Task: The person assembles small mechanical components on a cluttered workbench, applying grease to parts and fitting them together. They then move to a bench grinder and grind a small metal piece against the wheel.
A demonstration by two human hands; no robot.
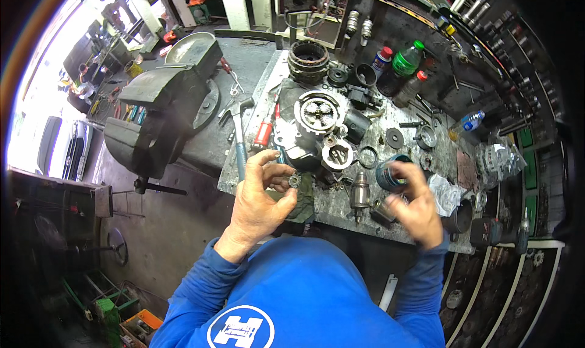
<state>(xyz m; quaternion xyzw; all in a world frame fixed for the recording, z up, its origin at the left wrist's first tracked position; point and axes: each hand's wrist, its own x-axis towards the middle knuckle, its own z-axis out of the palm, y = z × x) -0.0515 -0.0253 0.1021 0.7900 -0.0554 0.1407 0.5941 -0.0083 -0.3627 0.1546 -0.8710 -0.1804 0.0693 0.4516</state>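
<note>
at left, we are seeing a hammer point(238, 130). next, our left hand point(261, 197) is pinching a small toothed gear point(295, 181) with its fingers, by the table's point(334, 213) near edge. further right, beside a teal can point(384, 176), our blurred right hand point(418, 211) is curving its fingers; we cannot tell if they are gripping.

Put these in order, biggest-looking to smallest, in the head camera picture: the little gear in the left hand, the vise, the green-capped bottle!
1. Vise
2. Green-capped bottle
3. Little gear, at the left hand's fingertips

That's how big they look; nearness to the camera changes that.
</note>
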